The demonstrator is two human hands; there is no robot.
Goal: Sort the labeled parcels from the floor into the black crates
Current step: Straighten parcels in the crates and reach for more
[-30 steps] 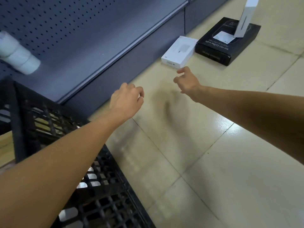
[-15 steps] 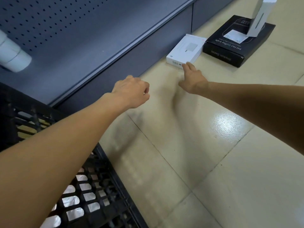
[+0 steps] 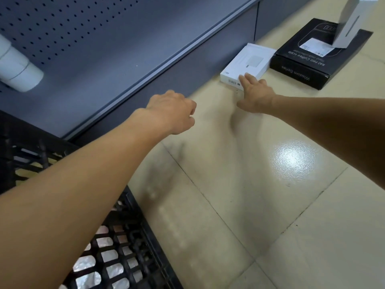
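Right hand (image 3: 255, 94) reaches out flat, straight fingertips (image 3: 248, 77) touching the near edge of the white parcel (image 3: 246, 63). Left hand (image 3: 173, 111) hovers loosely curled, holding nothing.

You see white flat parcel (image 3: 248, 65), pale grey rectangle printed on its top, small dark barcode on near side. Black box (image 3: 308, 65) beside it: white lettering, white label. Leaning white box (image 3: 348, 24), grey-shaded side. Black crate (image 3: 129, 247), open lattice pattern. Floor (image 3: 270, 195) cream tiles, dark grout lines, glossy white glare spot. Shelf back (image 3: 83, 28) blue-grey, rows of dark dots. White roll (image 3: 18, 69) at your left.
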